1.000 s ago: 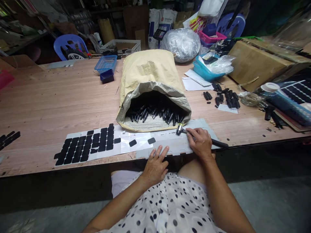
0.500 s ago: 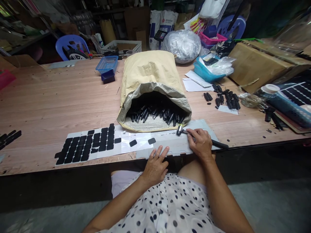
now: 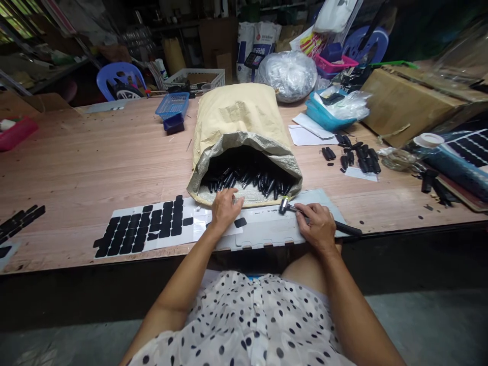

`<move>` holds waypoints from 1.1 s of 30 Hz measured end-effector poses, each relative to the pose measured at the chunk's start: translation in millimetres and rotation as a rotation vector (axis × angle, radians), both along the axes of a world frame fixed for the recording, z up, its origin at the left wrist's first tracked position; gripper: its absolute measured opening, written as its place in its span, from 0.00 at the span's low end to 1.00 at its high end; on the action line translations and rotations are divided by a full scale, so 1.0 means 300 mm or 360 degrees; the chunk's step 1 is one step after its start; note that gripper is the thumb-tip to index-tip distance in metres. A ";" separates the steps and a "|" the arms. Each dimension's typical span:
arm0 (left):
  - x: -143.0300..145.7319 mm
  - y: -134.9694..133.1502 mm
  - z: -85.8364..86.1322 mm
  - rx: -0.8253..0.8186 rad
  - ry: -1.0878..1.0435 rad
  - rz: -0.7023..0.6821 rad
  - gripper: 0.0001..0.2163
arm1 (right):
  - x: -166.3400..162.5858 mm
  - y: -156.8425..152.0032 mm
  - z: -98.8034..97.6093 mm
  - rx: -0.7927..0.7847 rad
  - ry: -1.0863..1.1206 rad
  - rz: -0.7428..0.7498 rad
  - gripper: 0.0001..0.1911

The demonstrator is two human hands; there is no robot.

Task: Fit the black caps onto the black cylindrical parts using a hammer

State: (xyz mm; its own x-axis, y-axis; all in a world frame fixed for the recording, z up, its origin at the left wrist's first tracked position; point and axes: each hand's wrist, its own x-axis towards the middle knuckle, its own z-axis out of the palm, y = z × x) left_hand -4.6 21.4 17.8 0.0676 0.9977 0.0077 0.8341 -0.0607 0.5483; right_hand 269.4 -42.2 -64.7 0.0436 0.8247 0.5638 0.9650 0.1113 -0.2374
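A tan woven sack [image 3: 236, 114] lies on the wooden table [image 3: 95, 157], its mouth open toward me and full of black pen-like parts [image 3: 247, 180]. My left hand [image 3: 225, 207] rests at the sack's lower lip, fingers spread and curved, nothing visibly in it. My right hand [image 3: 318, 226] is closed round the black handle of a small hammer [image 3: 301, 211], whose metal head lies on a grey board [image 3: 274, 226] at the table's near edge. A white sheet of black rectangular pads [image 3: 141, 229] lies to the left, with one loose pad [image 3: 240, 222] beside my left hand.
Loose black parts [image 3: 356, 155] lie right of the sack. Behind it stand a blue basket [image 3: 172, 103], a white crate [image 3: 196, 77], a plastic bag [image 3: 290, 73], a teal tray [image 3: 324, 114] and a cardboard box [image 3: 404, 99]. More black strips [image 3: 21, 218] lie far left.
My left hand has moved forward from the table's near edge up to the sack's mouth. My right hand still holds the hammer in the same place. The view shifted slightly.
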 end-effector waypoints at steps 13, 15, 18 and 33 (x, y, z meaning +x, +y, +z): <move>-0.036 0.120 -0.080 0.0189 0.0266 0.0118 0.04 | -0.007 0.004 0.005 0.0002 -0.0005 -0.0001 0.14; -0.056 0.074 -0.076 0.0223 0.0134 -0.0007 0.04 | -0.007 0.002 0.007 -0.0025 -0.0008 -0.0008 0.14; -0.063 -0.018 -0.090 0.0187 -0.0100 -0.0339 0.04 | -0.006 0.000 0.009 -0.0045 0.0003 -0.0010 0.14; -0.023 -0.119 -0.159 0.0076 -0.0264 -0.0538 0.06 | -0.048 -0.044 0.094 -0.0035 0.0177 0.0171 0.16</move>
